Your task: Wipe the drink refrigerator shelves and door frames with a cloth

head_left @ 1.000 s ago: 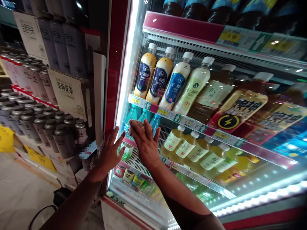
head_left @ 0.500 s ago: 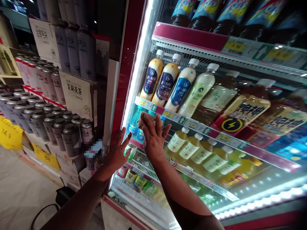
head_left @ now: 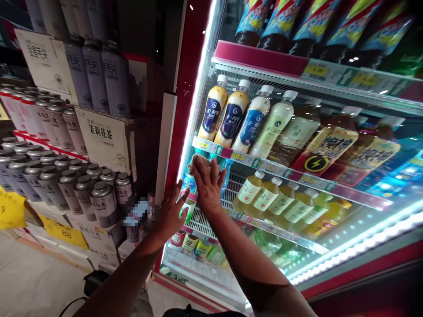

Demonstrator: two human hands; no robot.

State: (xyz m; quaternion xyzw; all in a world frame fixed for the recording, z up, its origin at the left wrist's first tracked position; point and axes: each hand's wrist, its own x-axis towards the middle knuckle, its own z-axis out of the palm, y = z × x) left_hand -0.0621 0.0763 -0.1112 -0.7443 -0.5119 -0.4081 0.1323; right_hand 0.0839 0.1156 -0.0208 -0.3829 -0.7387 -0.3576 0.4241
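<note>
My right hand (head_left: 209, 187) presses a brownish crumpled cloth (head_left: 198, 164) under its fingers against what looks like the glass front of a lit drinks fridge. The cloth is just below the price strip of the middle shelf, in front of blue-capped bottles (head_left: 226, 176) that it partly covers. To the lower left, my left hand (head_left: 172, 211) has its fingers spread at the left edge of the fridge and holds nothing. Whether its fingertips touch the glass or the frame is hard to tell.
Behind the glass stand rows of bottled drinks (head_left: 231, 116) on shelves. The red fridge frame (head_left: 188, 75) runs up the left side. Further left, several metal cans (head_left: 102, 204) and a white box (head_left: 105, 136) are stacked. A black bag (head_left: 94, 281) lies on the floor.
The view has shifted a little, so the fridge sits slightly further right. My right hand remains on the cloth just below the same shelf strip, its thumb less spread. My left hand stays beside the frame.
</note>
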